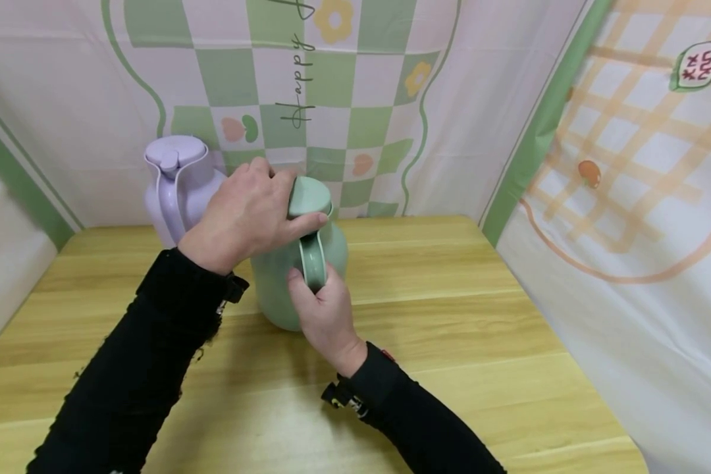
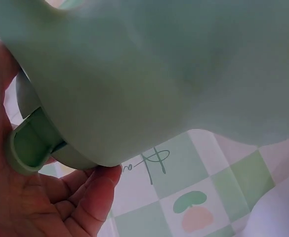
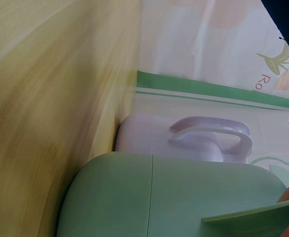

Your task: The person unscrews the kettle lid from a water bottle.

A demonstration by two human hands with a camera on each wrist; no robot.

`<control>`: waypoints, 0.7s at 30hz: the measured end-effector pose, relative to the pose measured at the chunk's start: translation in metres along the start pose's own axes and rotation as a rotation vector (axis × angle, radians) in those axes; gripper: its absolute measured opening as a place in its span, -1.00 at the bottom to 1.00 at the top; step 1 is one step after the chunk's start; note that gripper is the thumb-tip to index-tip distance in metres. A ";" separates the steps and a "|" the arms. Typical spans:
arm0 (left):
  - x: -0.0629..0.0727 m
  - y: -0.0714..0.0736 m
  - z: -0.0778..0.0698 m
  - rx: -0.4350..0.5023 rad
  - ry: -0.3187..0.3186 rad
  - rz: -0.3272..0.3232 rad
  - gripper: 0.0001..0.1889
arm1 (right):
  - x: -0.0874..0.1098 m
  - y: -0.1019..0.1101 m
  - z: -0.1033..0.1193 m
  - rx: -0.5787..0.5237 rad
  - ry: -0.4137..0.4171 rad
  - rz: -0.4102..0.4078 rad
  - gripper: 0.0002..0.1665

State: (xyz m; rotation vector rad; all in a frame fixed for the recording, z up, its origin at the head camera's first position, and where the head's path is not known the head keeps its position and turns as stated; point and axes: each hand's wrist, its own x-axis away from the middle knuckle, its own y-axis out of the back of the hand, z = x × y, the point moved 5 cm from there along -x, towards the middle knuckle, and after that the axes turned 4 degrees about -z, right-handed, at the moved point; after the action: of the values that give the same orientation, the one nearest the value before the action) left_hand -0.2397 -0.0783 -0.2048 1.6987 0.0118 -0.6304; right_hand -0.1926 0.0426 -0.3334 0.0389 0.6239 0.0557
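Note:
A mint-green thermos jug [image 1: 277, 289] stands upright on the wooden table. Its lid [image 1: 309, 195] is under my left hand [image 1: 245, 214], which grips the top with the thumb on the near side. In the left wrist view my fingers [image 2: 92, 195] curl round the lid's edge, and a green lever [image 2: 30, 143] sticks out beside the palm. Lower down, my right hand [image 1: 327, 319] holds the jug's handle [image 1: 313, 262]. Just left of it stands a lilac thermos jug [image 1: 174, 187], partly behind my left hand and wrist; its handle [image 3: 218, 123] shows in the right wrist view.
The wooden table [image 1: 450, 355] reaches back to a patterned cloth wall [image 1: 379, 85] close behind both jugs. More cloth hangs at the right side [image 1: 646, 217] and at the left [image 1: 12, 230].

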 end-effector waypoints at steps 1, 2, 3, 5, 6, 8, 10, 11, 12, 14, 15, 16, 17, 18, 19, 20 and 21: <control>0.000 0.000 0.000 0.003 -0.003 -0.004 -0.22 | 0.000 0.000 0.000 0.000 0.001 0.001 -0.55; 0.000 -0.001 -0.001 0.002 -0.007 -0.009 -0.21 | 0.000 0.000 0.001 0.000 0.002 0.001 -0.56; 0.000 -0.001 -0.001 -0.004 -0.013 -0.016 -0.21 | 0.000 0.000 0.001 0.000 0.003 0.001 -0.56; 0.000 -0.001 -0.002 -0.021 -0.022 -0.029 -0.20 | 0.000 0.000 0.001 0.001 0.007 0.000 -0.56; 0.000 -0.001 -0.002 -0.033 -0.024 -0.035 -0.19 | 0.000 0.000 0.001 0.001 0.009 0.000 -0.56; 0.001 -0.002 -0.002 -0.058 -0.022 -0.045 -0.18 | 0.000 0.000 0.001 0.003 0.010 -0.001 -0.56; 0.001 -0.002 -0.002 -0.069 -0.015 -0.054 -0.17 | 0.000 0.000 0.000 0.004 0.010 -0.003 -0.56; 0.001 -0.003 -0.002 -0.071 -0.011 -0.060 -0.16 | 0.000 0.000 0.000 0.004 0.009 -0.003 -0.56; 0.001 -0.003 -0.002 -0.071 -0.008 -0.063 -0.14 | 0.000 0.000 0.000 0.002 0.009 -0.002 -0.56; 0.001 -0.003 -0.002 -0.067 0.001 -0.070 -0.11 | 0.000 0.000 0.000 0.002 0.011 -0.004 -0.56; 0.001 -0.003 -0.002 -0.065 0.005 -0.073 -0.10 | 0.000 0.000 0.000 0.002 0.011 -0.005 -0.56; 0.001 -0.003 -0.003 -0.067 0.009 -0.076 -0.09 | 0.000 0.000 0.000 0.002 0.012 -0.006 -0.55; 0.001 -0.003 -0.003 -0.069 0.014 -0.078 -0.08 | 0.000 0.000 0.000 0.001 0.013 -0.006 -0.55; 0.000 -0.003 -0.003 -0.072 0.022 -0.077 -0.08 | 0.000 0.000 0.000 0.001 0.013 -0.007 -0.55; 0.000 -0.003 -0.003 -0.075 0.028 -0.076 -0.08 | 0.000 0.000 0.000 0.000 0.012 -0.008 -0.55; 0.000 -0.004 -0.004 -0.077 0.037 -0.072 -0.08 | 0.000 0.000 0.000 0.000 0.011 -0.009 -0.55; 0.000 -0.004 -0.004 -0.079 0.046 -0.068 -0.07 | 0.000 0.000 0.000 0.002 0.011 -0.011 -0.54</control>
State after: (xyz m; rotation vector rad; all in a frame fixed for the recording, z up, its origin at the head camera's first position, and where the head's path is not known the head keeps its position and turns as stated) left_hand -0.2394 -0.0740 -0.2080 1.6420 0.1261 -0.6335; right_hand -0.1926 0.0424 -0.3338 0.0375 0.6347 0.0451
